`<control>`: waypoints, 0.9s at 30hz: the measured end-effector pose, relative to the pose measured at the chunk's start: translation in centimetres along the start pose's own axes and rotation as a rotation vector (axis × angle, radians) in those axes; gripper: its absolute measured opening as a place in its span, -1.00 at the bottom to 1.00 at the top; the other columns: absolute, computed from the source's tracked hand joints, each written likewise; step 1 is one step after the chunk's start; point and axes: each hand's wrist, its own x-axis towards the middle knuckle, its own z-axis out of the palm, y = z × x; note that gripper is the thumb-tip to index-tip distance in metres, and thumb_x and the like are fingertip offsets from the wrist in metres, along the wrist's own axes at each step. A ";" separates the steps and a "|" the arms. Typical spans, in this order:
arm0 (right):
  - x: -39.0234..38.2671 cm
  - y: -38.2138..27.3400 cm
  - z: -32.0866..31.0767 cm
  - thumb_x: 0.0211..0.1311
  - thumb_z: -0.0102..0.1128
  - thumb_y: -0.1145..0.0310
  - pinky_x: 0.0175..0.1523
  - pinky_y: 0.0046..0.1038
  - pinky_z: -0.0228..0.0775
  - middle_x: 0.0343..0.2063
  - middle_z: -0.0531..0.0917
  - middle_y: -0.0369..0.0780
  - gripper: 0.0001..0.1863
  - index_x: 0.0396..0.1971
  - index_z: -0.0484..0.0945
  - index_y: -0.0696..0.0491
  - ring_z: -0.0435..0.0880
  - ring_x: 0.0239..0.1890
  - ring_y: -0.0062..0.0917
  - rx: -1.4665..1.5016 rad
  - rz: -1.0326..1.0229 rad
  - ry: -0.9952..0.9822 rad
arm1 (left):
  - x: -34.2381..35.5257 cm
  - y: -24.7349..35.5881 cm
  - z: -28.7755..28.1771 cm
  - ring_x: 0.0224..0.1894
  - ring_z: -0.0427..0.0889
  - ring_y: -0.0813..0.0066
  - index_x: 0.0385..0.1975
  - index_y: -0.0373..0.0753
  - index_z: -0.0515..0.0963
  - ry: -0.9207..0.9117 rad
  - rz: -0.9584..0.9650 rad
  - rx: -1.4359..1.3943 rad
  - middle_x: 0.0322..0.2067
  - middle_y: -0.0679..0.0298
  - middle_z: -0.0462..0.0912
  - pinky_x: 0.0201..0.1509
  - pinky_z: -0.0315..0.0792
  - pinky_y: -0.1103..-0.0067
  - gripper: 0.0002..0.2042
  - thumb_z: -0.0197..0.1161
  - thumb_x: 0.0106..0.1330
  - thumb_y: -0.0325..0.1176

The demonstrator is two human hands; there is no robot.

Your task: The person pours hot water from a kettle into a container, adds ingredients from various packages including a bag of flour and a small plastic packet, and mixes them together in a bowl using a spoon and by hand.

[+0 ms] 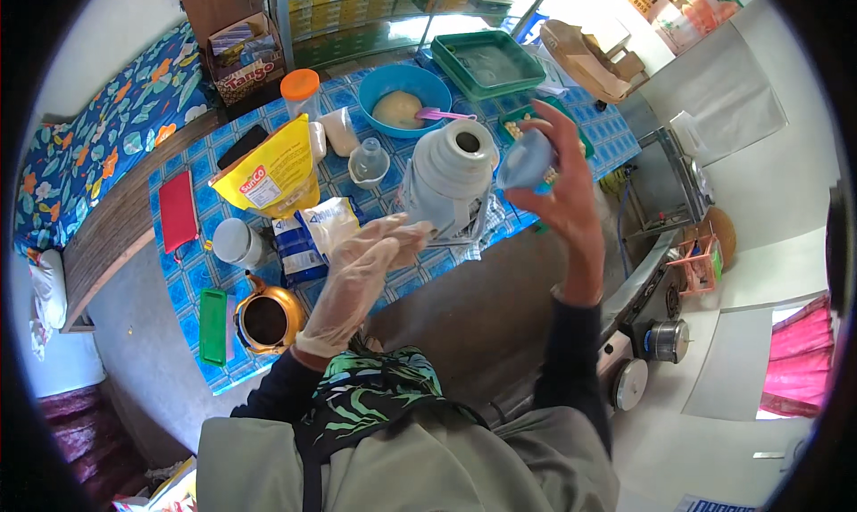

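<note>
A clear plastic glove covers my left hand, whose fingers stretch out side by side toward the lower body of a large pale vacuum flask. Whether they touch the flask, I cannot tell. The flask stands upright with its round mouth uncovered. To its right, my bare right hand is raised, gripping a pale blue-grey cup-shaped lid between thumb and fingers. Behind the flask, a blue basin holds a lump of dough and a pink spatula.
Around my left arm on the blue checked table are a gold kettle, blue-white packets, a white tub and a yellow pouch. A green container stands at the back. A stove is at the right.
</note>
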 end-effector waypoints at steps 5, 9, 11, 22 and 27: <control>7.1 2.5 1.8 -0.36 0.37 0.38 0.18 -0.17 0.34 -0.01 0.57 -0.07 -0.26 0.06 0.51 0.06 0.48 0.06 -0.09 -0.584 -0.148 -0.548 | -3.2 0.5 -5.3 0.07 0.59 0.35 0.16 -0.44 0.37 0.188 0.027 -0.011 0.04 0.07 0.59 0.19 0.44 0.48 -0.57 0.03 0.48 -0.20; 8.0 2.8 3.7 -0.38 0.38 0.45 0.20 -0.28 0.32 -0.06 0.57 -0.14 -0.28 0.02 0.50 0.09 0.46 0.10 -0.19 -0.694 -0.171 -0.655 | -6.9 1.4 -9.5 0.05 0.61 0.29 0.16 -0.39 0.38 0.502 0.099 -0.033 0.04 0.00 0.58 0.16 0.47 0.45 -0.55 0.03 0.47 -0.13; 8.6 1.9 4.3 -0.36 0.33 0.55 0.23 -0.24 0.30 0.04 0.55 -0.17 -0.31 0.01 0.52 0.09 0.43 0.13 -0.17 -0.693 -0.063 -0.794 | -8.7 1.9 -11.5 0.09 0.58 0.27 0.17 -0.38 0.37 0.550 0.127 -0.071 0.09 -0.02 0.55 0.19 0.45 0.43 -0.54 0.02 0.47 -0.12; 9.4 2.7 3.5 -0.20 0.42 0.49 0.29 -0.21 0.28 0.21 0.48 -0.12 -0.29 0.14 0.50 -0.01 0.41 0.24 -0.14 -0.647 -0.243 -0.919 | -13.0 2.9 -15.3 0.11 0.55 0.24 0.21 -0.40 0.31 0.768 0.231 -0.186 0.12 -0.04 0.51 0.21 0.44 0.43 -0.55 -0.01 0.51 -0.17; 8.8 0.5 5.2 -0.12 0.50 0.24 0.28 -0.15 0.28 0.15 0.51 -0.01 -0.10 0.33 0.31 -0.13 0.50 0.15 -0.07 -0.803 0.247 -0.731 | -13.6 2.8 -15.4 0.14 0.54 0.20 0.23 -0.43 0.25 0.751 0.244 -0.239 0.14 -0.10 0.48 0.22 0.43 0.42 -0.52 -0.03 0.51 -0.16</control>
